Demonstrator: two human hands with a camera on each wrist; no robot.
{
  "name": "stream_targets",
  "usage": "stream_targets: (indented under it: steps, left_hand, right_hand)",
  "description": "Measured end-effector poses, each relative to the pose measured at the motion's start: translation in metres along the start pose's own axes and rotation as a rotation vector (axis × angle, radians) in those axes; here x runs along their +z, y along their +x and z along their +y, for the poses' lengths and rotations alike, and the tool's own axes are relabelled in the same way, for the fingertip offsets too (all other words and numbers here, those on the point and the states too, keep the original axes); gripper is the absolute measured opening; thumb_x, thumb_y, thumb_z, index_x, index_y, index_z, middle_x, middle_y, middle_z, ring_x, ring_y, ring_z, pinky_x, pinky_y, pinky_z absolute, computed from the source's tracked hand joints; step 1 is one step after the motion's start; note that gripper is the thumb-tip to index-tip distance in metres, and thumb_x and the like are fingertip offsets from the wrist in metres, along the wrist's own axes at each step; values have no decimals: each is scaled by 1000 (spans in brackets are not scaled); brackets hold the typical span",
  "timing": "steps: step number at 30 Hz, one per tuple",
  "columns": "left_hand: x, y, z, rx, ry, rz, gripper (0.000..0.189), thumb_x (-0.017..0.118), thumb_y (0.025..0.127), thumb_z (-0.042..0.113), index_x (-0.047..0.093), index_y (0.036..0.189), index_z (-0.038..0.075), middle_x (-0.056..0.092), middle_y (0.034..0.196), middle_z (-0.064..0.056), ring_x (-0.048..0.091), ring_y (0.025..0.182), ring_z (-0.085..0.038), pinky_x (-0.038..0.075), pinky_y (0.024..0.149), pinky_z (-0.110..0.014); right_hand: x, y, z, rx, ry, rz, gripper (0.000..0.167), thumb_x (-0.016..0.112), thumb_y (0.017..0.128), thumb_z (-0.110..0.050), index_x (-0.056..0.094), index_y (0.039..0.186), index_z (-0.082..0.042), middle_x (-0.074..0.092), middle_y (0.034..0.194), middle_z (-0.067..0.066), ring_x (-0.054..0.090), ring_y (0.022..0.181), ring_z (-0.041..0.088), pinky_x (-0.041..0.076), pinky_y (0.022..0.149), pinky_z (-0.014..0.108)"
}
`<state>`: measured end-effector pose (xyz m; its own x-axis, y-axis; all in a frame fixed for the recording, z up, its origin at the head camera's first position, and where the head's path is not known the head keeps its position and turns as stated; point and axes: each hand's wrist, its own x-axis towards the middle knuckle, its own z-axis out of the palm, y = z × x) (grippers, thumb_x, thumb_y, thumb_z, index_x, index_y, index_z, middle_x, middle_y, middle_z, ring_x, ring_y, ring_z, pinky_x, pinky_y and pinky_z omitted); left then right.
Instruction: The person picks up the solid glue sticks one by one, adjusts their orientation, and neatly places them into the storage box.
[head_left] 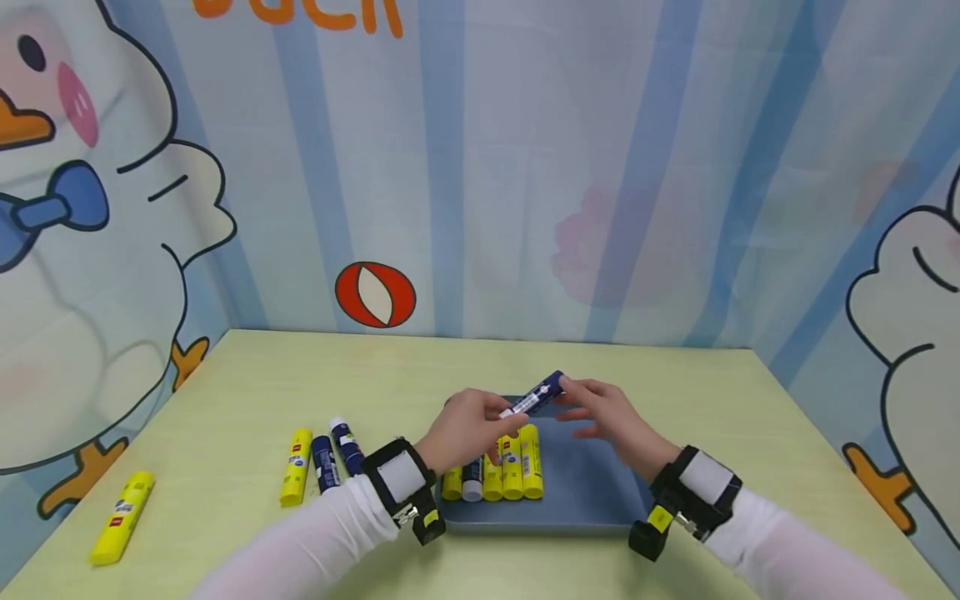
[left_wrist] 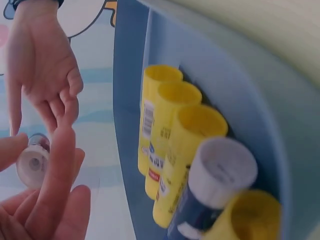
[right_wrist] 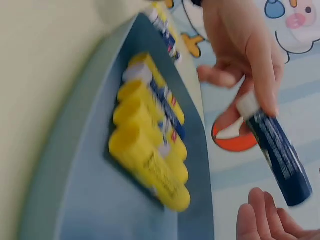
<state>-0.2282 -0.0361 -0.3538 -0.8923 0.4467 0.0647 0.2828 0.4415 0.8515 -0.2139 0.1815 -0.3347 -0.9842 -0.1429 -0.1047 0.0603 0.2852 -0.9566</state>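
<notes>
My left hand (head_left: 467, 427) pinches a navy glue stick (head_left: 536, 395) by its white-capped end, above the grey-blue tray (head_left: 592, 487). The stick tilts up to the right, its navy end toward my right hand (head_left: 613, 418). That hand has loosely spread fingers close by the navy end; the right wrist view shows its fingertips (right_wrist: 257, 200) below the stick. Inside the tray, a row of glue sticks lines the left side: several yellow glue sticks (head_left: 532, 462) and one navy glue stick (head_left: 472, 479) with a white cap. My left hand partly covers this row.
Left of the tray on the pale table (head_left: 375, 367) lie a yellow glue stick (head_left: 296, 467) and two navy glue sticks, one (head_left: 326, 463) beside the other (head_left: 347, 446). Another yellow glue stick (head_left: 122, 517) lies near the left edge. A printed curtain (head_left: 510, 167) hangs behind.
</notes>
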Motion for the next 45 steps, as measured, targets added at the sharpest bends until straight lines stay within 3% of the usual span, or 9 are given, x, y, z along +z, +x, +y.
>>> stream_targets:
  steps: [7, 13, 18, 22, 26, 31, 36, 41, 45]
  left_hand:
    - [6, -2, 4, 27, 57, 14, 33, 69, 91, 34, 68, 106, 5, 71, 88, -7, 65, 53, -23, 50, 49, -29]
    - [8, -2, 2, 64, 188, -4, 34, 68, 90, 40, 67, 105, 9, 66, 82, 2, 65, 55, -17, 51, 51, -28]
    - [5, -4, 2, 100, 285, 15, 41, 61, 92, 50, 66, 107, 12, 60, 73, 5, 57, 54, -11, 45, 50, -26]
    - [-4, -6, -5, 123, 347, 63, 40, 55, 96, 49, 64, 106, 12, 57, 67, 6, 53, 55, -10, 42, 50, -27]
    - [-22, -10, -16, 94, 421, 131, 31, 57, 97, 42, 63, 101, 12, 53, 64, 6, 50, 54, -11, 40, 50, -27]
    - [-46, -14, -32, -66, 497, 166, 29, 62, 94, 37, 58, 101, 9, 53, 66, 0, 50, 55, -16, 39, 50, -28]
    - [-52, -18, -47, -207, 523, 82, 32, 62, 94, 41, 59, 92, 9, 57, 64, -1, 51, 53, -16, 37, 49, -28]
    - [-45, -22, -52, -231, 509, -22, 31, 60, 96, 34, 61, 75, 11, 59, 57, 1, 53, 45, -15, 36, 45, -26]
    - [-41, -24, -53, -222, 523, -35, 32, 58, 96, 28, 60, 68, 12, 56, 53, 2, 49, 43, -14, 33, 42, -25]
  right_hand:
    - [13, 0, 0, 38, 104, 66, 47, 52, 101, -34, 49, 125, 7, 66, 108, 16, 65, 98, 29, 53, 81, 37]
    - [15, -1, 2, 29, 190, 50, 43, 50, 103, -26, 45, 127, 9, 62, 112, 18, 66, 95, 20, 53, 85, 34]
    - [7, -2, 1, -35, 152, 29, 48, 49, 103, -27, 43, 130, 11, 59, 112, 19, 65, 92, 20, 53, 84, 32]
    - [-6, -1, 1, -70, 87, 38, 46, 48, 103, -27, 44, 129, 12, 59, 107, 16, 64, 87, 17, 53, 85, 32]
    - [-21, 4, 3, -125, -17, 75, 48, 48, 103, -24, 40, 134, 12, 60, 107, 19, 65, 86, 18, 53, 84, 35]
    - [-40, 11, 5, -227, -193, 115, 47, 50, 103, -19, 35, 136, 10, 61, 101, 21, 65, 87, 28, 54, 82, 41]
    - [-55, 14, 8, -253, -354, 117, 40, 52, 102, -18, 39, 131, 6, 60, 87, 13, 62, 75, 23, 53, 75, 37]
    - [-61, 16, 12, -225, -572, 40, 33, 54, 100, -18, 44, 125, 2, 59, 80, 9, 61, 70, 27, 47, 64, 36]
    - [-57, 18, 15, -190, -741, -34, 32, 56, 98, -18, 48, 122, 1, 57, 76, 6, 57, 62, 22, 43, 55, 32]
